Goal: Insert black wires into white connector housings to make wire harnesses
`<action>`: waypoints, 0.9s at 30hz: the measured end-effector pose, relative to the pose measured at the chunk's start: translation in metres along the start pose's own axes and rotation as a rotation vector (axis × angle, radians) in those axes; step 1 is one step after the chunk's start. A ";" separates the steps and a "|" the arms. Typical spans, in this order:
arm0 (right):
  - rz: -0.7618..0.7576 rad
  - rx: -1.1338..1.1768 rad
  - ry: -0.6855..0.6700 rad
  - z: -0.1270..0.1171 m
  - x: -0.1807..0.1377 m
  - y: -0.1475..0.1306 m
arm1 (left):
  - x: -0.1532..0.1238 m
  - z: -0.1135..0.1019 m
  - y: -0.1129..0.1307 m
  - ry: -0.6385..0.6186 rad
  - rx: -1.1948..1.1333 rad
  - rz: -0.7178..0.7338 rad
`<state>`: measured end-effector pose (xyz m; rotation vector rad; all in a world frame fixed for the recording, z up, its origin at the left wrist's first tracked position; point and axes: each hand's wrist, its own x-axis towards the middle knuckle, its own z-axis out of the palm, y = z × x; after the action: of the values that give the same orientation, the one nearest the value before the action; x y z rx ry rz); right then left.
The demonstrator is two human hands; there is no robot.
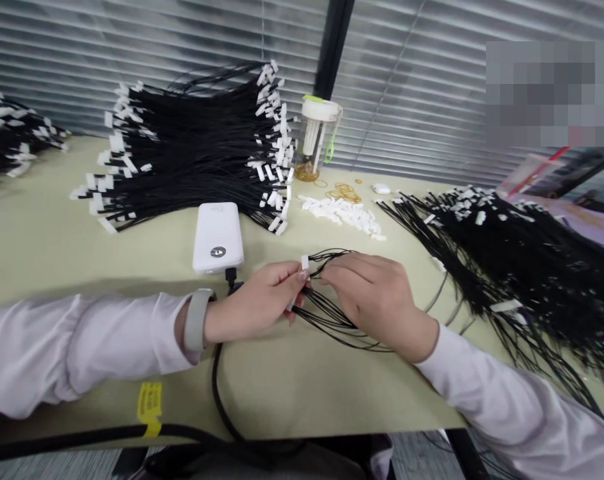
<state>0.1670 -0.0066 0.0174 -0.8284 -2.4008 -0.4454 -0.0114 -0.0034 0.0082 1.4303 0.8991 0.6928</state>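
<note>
Black wires [332, 315] loop over the bench [282, 393], toward its near edge; we pinch 1 white connector [305, 262] on them with our left hand [262, 300] and the wires just beside it with our right hand [377, 300].

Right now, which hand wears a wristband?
The left hand, holding a white piece: a grey band circles its wrist. The right hand shows none.

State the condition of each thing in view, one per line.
Left hand, pinching a white connector
Right hand, closed on black wires
Power bank, lying flat, cable plugged in
Cup, upright, lid on
Loose connectors, heaped
Rubber bands, loosely piled
Large wire pile, laid roughly parallel
Right wire pile, spread out
Blinds, lowered
</note>
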 end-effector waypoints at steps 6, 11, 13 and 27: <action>-0.021 -0.032 0.002 0.004 0.001 -0.001 | 0.000 0.001 -0.001 0.008 -0.024 -0.006; 0.116 -0.056 0.039 -0.013 0.008 0.008 | 0.004 -0.001 -0.010 0.153 -0.132 0.004; 0.220 -0.056 0.048 -0.024 0.008 0.013 | 0.007 -0.002 -0.012 0.243 -0.213 0.001; 0.494 -0.338 -0.411 -0.040 -0.003 0.027 | 0.011 -0.003 -0.015 0.392 -0.456 0.011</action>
<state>0.2019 -0.0064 0.0502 -1.7582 -2.3786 -0.5237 -0.0096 0.0068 -0.0076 0.9075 0.9545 1.1315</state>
